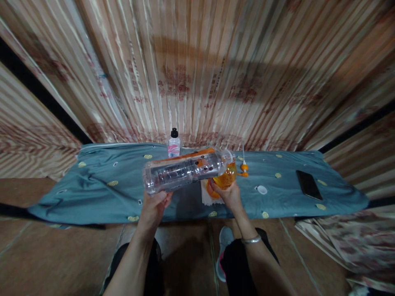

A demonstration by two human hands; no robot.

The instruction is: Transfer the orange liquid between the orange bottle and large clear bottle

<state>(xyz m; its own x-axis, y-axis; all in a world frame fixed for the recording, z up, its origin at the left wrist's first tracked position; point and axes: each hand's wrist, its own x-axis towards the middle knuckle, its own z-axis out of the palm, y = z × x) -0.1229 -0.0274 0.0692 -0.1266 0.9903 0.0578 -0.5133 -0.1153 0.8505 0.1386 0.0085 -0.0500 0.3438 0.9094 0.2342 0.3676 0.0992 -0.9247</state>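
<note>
My left hand (156, 203) grips the base end of a large clear plastic bottle (173, 172) with an orange and dark label. The bottle lies nearly level in the air, its neck pointing right. Wrapped in my right hand (230, 193) is a smaller see-through orange bottle (226, 176). The clear bottle's neck meets the top of the orange bottle; whether liquid is passing between them I cannot make out. An orange pump head (244, 167) with a pale tube lies to the right. Under the orange bottle is a white cloth or tissue (206, 196) with a ragged edge.
A small bottle with a black cap and pink label (174, 144) stands at the back. A white round piece, perhaps a cap (262, 189), and a black phone (308, 185) lie on the blue-green patterned tablecloth (101, 197). A pleated curtain (197, 74) hangs close behind.
</note>
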